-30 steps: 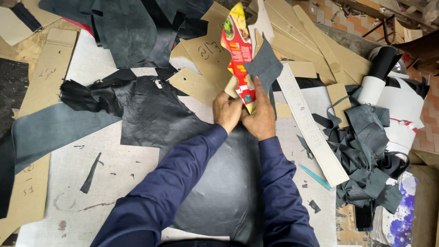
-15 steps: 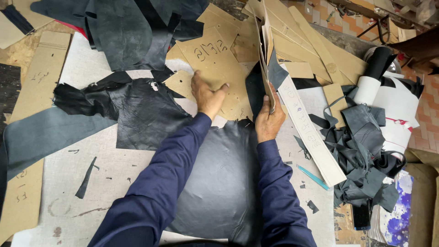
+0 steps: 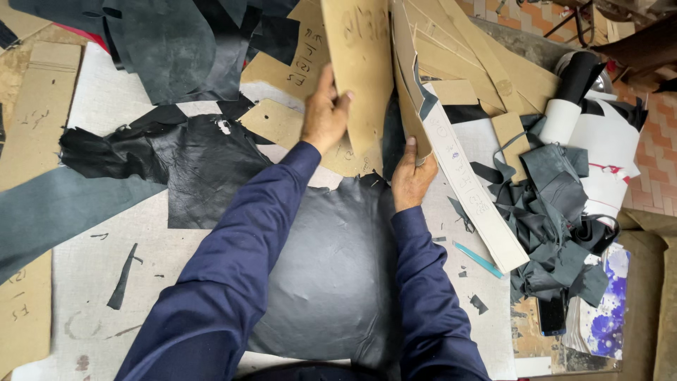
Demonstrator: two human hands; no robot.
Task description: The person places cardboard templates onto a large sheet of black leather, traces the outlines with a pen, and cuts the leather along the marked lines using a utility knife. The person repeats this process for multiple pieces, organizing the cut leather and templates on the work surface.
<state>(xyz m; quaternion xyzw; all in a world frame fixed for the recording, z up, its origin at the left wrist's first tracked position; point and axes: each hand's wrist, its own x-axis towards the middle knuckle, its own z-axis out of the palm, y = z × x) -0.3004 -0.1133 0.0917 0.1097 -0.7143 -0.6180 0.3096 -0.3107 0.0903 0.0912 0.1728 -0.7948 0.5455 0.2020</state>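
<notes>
Head view: your left hand (image 3: pixel 324 116) has its fingers clamped on 1 tan cardboard pattern (image 3: pixel 360 67), lifted upright off the stack of patterns (image 3: pixel 458 60). Your right hand (image 3: pixel 410 176) pinches the next piece's lower edge, though I can't tell how firmly. The black leather sheet (image 3: pixel 331 268) lies flat below your wrists, with no pattern on it yet.
</notes>
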